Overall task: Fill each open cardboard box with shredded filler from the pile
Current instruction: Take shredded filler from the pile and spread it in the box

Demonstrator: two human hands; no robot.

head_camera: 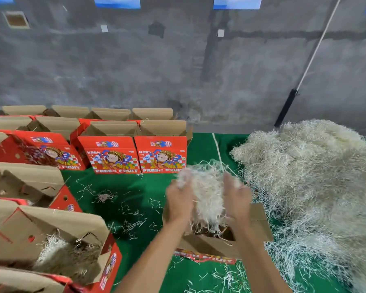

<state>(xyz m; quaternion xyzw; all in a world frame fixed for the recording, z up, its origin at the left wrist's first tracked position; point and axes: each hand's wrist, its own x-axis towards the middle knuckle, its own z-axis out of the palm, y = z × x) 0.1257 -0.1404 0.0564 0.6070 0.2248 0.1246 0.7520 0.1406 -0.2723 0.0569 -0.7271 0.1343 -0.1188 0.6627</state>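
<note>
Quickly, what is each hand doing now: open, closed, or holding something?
Left hand: presses a clump of shredded filler from its side, fingers blurred.
Right hand: presses the same clump from the other side, above the open cardboard box.

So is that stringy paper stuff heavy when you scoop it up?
Probably very light: both hands lift a big fluffy clump of shredded filler easily. It looks floppy, with strands dangling into the open box. It likely sheds, since loose bits litter the green cloth.
</note>
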